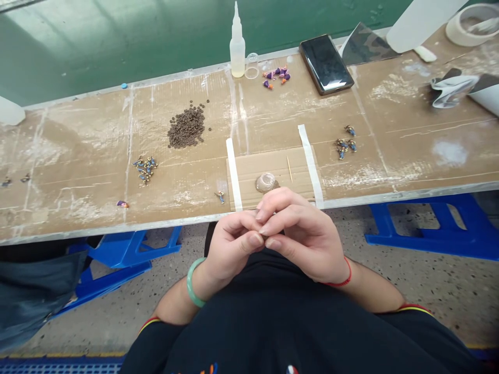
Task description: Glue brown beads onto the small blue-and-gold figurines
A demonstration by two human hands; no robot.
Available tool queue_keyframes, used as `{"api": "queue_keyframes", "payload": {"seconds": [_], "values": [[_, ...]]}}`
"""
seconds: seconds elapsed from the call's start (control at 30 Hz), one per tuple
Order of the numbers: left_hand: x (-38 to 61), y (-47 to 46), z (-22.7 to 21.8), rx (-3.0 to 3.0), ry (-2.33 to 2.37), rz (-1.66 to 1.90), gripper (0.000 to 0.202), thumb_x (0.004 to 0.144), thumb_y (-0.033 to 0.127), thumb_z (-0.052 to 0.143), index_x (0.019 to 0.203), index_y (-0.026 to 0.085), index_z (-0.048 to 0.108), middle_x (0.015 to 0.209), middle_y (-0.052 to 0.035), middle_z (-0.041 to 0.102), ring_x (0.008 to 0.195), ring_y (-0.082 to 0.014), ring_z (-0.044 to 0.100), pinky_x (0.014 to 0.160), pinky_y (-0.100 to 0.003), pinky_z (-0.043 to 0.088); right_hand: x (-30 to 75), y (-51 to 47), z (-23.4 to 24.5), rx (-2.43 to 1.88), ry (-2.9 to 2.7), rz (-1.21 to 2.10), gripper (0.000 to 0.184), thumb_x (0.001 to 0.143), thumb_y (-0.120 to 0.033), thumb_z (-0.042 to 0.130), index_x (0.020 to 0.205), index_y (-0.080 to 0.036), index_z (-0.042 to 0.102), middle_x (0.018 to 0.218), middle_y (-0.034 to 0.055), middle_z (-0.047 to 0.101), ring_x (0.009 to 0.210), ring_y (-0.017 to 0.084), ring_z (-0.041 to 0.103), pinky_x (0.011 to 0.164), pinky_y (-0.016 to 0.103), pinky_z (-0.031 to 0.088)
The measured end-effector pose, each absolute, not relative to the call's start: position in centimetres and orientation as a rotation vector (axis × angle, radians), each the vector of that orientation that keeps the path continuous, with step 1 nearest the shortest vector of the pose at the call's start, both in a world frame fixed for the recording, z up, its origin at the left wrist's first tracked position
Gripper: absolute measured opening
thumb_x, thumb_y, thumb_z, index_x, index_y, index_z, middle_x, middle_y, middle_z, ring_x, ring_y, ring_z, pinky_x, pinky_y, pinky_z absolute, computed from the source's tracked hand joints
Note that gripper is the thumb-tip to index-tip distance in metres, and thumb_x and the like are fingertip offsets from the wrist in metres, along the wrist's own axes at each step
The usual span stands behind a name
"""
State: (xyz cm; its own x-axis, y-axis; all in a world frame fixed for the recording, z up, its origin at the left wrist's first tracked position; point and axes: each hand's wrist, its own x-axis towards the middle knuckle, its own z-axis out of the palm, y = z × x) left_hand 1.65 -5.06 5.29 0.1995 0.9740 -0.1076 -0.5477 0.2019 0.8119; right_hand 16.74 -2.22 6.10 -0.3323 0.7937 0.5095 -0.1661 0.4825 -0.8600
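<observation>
My left hand [232, 244] and my right hand [302, 234] meet just in front of the table's near edge, above my lap. Both have their fingers curled and pinched together around something tiny that I cannot make out. The left wrist wears a green bangle, the right a red string. Just beyond the fingertips a small clear dish [265, 182] and a thin wooden stick [289, 169] lie on a cardboard patch [273, 163] taped to the table.
A pile of small brown rings [187, 127] lies left of centre. Clusters of tiny blue figures [145, 167] [345, 145] lie at left and right, purple ones [277, 76] at the back. A glue bottle [237, 47], a small clear cup [251, 66], a phone [325, 63] and tape roll [472, 23] stand behind.
</observation>
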Motion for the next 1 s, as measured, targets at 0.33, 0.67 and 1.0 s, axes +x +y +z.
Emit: {"api": "queue_keyframes", "payload": {"seconds": [0.33,0.67,1.0], "values": [[1.3,-4.9,5.0,0.775,0.723,1.18,0.03,0.076,0.043,0.086,0.066,0.018,0.071,0.064,0.0008,0.063,0.062,-0.0109,0.057,0.062,-0.024,0.049,16.9,-2.7,6.2,-0.598,-1.547,1.303,0.008,0.093,-0.015,0.068,0.093,-0.022,0.065,0.108,0.0035,0.063,0.103,0.016,0.063,0.094,0.034,0.054],[0.9,-4.9,4.7,0.895,0.734,1.284,0.017,0.083,0.036,0.081,0.075,0.022,0.077,0.069,0.0005,0.068,0.066,-0.0112,0.061,0.07,-0.025,0.052,16.8,-3.0,6.0,-0.64,-1.556,1.193,0.004,0.097,-0.02,0.068,0.098,-0.024,0.068,0.11,0.0026,0.064,0.107,0.015,0.061,0.1,0.032,0.05],[1.1,-4.3,5.3,0.662,0.638,1.087,0.032,0.073,0.04,0.088,0.066,0.016,0.068,0.055,0.0062,0.045,0.047,-0.0044,0.037,0.043,-0.017,0.03,16.6,-3.1,6.0,-0.64,-1.492,1.337,0.003,0.097,-0.022,0.068,0.096,-0.024,0.066,0.117,0.0023,0.063,0.116,0.016,0.06,0.107,0.034,0.049]]}}
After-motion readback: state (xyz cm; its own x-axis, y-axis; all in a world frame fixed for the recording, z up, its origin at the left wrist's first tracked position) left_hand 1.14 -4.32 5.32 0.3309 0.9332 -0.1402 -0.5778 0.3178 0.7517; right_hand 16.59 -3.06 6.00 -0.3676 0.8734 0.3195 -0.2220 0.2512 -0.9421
